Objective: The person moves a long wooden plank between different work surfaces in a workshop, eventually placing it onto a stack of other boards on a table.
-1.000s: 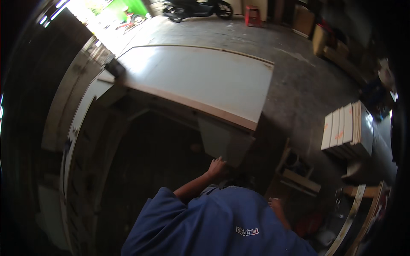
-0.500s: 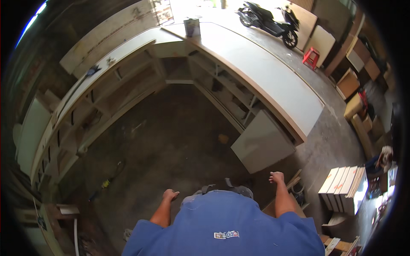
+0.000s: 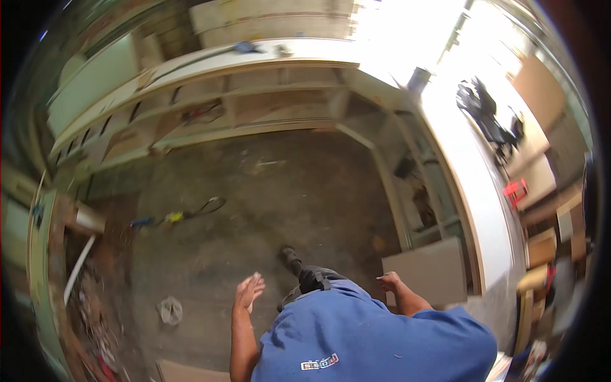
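Observation:
My left hand (image 3: 248, 293) hangs open in the air at my left side, fingers apart and holding nothing. My right hand (image 3: 391, 282) is open at my right side, near a grey board (image 3: 423, 267) leaning on the right-hand cabinet; whether it touches the board I cannot tell, but it grips nothing visible. My dark shoe (image 3: 289, 254) shows on the concrete floor between them. On the floor to the left lie a cable with a yellow and blue object (image 3: 175, 216) and a small translucent crumpled item (image 3: 170, 311).
An angled open-shelf cabinet with a white top (image 3: 495, 229) wraps round the far and right sides. A timber frame with scraps (image 3: 63, 242) stands at the left. Behind the right counter are a black scooter (image 3: 487, 114), a red stool (image 3: 515, 191) and stacked boards (image 3: 541, 245).
The view has swung left, so the cabinets and scooter sit further right. My left hand has come up with fingers spread; a shoe now shows on the floor ahead.

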`<state>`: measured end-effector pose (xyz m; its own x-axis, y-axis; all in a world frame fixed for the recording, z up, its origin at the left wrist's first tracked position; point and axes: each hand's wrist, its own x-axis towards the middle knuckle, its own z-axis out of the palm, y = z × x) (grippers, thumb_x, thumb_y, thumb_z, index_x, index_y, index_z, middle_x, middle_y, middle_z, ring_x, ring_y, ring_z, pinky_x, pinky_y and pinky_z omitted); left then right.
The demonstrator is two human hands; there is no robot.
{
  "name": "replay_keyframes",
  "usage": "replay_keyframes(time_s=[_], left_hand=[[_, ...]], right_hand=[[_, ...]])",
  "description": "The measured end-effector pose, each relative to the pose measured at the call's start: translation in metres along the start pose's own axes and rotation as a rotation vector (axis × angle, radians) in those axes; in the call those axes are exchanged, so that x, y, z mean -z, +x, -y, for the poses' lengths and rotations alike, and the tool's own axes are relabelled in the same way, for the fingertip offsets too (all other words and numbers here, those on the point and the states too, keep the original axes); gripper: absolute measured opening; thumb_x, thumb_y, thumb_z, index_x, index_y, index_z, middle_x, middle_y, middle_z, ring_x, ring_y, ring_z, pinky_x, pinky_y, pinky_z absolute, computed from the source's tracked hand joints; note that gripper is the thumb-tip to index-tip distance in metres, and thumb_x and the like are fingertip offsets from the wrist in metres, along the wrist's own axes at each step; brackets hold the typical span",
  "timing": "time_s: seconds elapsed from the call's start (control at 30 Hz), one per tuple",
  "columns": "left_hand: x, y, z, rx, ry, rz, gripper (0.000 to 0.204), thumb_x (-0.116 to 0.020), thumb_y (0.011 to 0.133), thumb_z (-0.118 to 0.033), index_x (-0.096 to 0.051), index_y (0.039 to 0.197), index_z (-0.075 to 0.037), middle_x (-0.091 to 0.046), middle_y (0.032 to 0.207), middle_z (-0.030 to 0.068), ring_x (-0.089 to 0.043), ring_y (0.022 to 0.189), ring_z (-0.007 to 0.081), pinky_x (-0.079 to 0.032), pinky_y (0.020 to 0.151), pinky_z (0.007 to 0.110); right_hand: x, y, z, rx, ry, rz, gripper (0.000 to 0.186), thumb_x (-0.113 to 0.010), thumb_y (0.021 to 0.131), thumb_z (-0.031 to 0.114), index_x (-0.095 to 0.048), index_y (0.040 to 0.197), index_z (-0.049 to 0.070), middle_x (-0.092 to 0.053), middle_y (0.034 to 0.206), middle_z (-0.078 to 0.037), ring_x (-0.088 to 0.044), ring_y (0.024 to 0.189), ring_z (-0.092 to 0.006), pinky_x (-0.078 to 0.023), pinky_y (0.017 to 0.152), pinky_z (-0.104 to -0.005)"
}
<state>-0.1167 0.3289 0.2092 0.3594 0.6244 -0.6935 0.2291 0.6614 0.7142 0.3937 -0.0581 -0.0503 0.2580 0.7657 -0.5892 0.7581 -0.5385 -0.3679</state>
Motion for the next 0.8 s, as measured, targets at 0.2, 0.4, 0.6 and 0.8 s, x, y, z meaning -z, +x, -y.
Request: replay_keyframes(time_s=[0.2,0.4,0.6,0.8], left_hand=[[0.058,-0.086,-0.216,-0.720,-0.335,0.288,0.103,-0.062,0.082,-0.071,-0.038,0.144,0.007,-0.048,0.141,0.0274,-0.045,0.135,0.0370,-0.034,0.113,0.046],[0.136,-0.139,-0.364,-1.469,-0.405,0.618,0.107,-0.058,0.083,-0.073,-0.029,0.150,0.004,-0.027,0.153,0.0339,-0.024,0.147,0.0395,-0.019,0.119,0.051],[0.206,-0.142,-0.425,-1.539,-0.507,0.541,0.066,-0.061,0.091,-0.058,-0.049,0.144,-0.021,-0.048,0.130,0.0422,-0.042,0.126,0.0510,-0.030,0.105,0.061],[0.327,-0.067,-0.465,-1.799,-0.435,0.686,0.064,-0.059,0.092,-0.059,-0.048,0.146,-0.026,-0.041,0.135,0.0462,-0.011,0.145,0.0535,0.006,0.116,0.062]], right_hand=[[0.148,0.154,0.073,0.367,-0.999,0.450,0.046,-0.077,0.074,0.040,-0.070,0.116,0.021,-0.074,0.101,-0.001,-0.070,0.096,-0.0220,-0.056,0.076,-0.0398],[0.232,0.397,0.364,-0.215,-0.022,0.112,0.023,-0.068,0.080,0.027,-0.073,0.098,0.012,-0.072,0.089,-0.013,-0.070,0.084,-0.0284,-0.055,0.073,-0.0397],[0.248,0.579,0.803,1.084,-0.936,-0.178,0.013,-0.061,0.082,0.017,-0.071,0.085,0.009,-0.071,0.081,-0.012,-0.070,0.077,-0.0316,-0.054,0.066,-0.0451],[0.209,0.594,1.089,0.877,0.051,0.063,0.034,-0.068,0.082,0.036,-0.072,0.094,0.005,-0.068,0.074,-0.016,-0.068,0.067,-0.0236,-0.053,0.067,-0.0396]])
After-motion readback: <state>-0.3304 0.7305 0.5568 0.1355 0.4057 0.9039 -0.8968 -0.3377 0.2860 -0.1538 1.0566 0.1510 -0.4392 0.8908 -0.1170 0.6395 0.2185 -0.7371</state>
